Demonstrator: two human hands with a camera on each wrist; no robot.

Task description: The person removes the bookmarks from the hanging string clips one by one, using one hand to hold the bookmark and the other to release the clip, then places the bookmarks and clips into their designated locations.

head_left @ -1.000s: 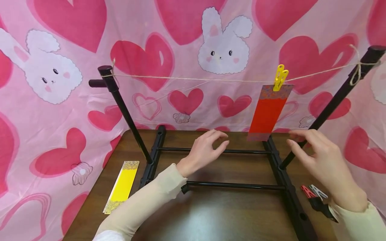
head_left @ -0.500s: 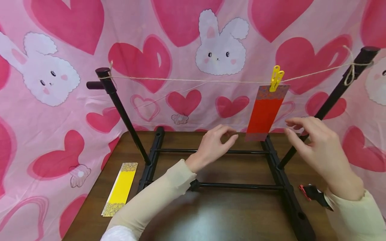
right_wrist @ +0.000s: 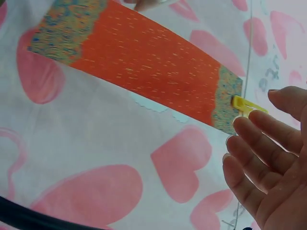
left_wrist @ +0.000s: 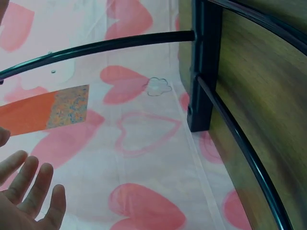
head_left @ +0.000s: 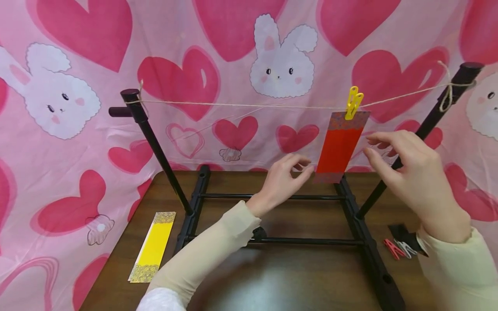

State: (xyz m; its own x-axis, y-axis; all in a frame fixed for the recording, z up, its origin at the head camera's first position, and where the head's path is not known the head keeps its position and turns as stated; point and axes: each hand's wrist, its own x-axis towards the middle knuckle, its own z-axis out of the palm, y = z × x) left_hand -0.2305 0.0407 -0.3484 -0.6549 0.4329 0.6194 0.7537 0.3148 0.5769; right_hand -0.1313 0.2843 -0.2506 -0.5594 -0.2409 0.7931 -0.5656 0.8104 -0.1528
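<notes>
A red paper strip (head_left: 337,149) with patterned ends hangs from a thin string (head_left: 233,105), fixed at its top by a yellow clothespin (head_left: 353,103). Just left of the strip's lower end is my left hand (head_left: 282,181), its fingers loosely bent and holding nothing. My right hand (head_left: 416,177) hovers to the right of the strip, thumb and fingers apart with nothing between them. In the right wrist view its fingers (right_wrist: 254,158) appear near the clothespin end of the strip. The left wrist view catches spread fingers (left_wrist: 36,191) below the strip's patterned end.
The string spans two black posts of a frame (head_left: 352,207) on a brown table (head_left: 295,276). A yellow paper strip (head_left: 155,246) lies at the left. Red (head_left: 394,249) and white clothespins (head_left: 405,248) lie by the right forearm. Behind hangs a pink heart-patterned cloth (head_left: 233,43).
My left hand has moved right and slightly up, closer to the red strip. My right hand has risen a little. The view has shifted slightly; the strip still hangs from the string.
</notes>
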